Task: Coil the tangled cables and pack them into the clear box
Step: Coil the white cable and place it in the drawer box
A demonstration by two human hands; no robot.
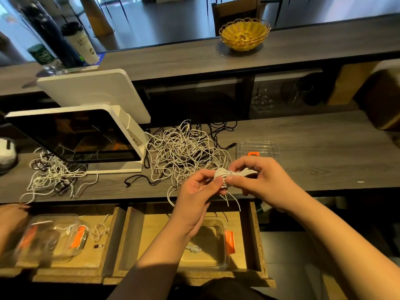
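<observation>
A small white cable bundle (234, 173) is pinched between both hands above the counter's front edge, loose ends dangling below. My left hand (194, 191) grips its left side and my right hand (262, 180) its right side. Behind them a big tangle of white and black cables (184, 152) lies on the counter. A clear box with an orange latch (218, 241) sits in the open drawer below my hands, one coiled white cable (193, 248) inside it. The box's clear lid (257, 149) rests on the counter beyond my right hand.
A white screen stand (86, 135) fills the left of the counter, with a second cable tangle (52, 176) before it. Another clear box (52, 237) sits in the left drawer, another person's hand (10, 215) beside it. A yellow wicker basket (244, 33) and bottles (62, 44) stand on the upper shelf.
</observation>
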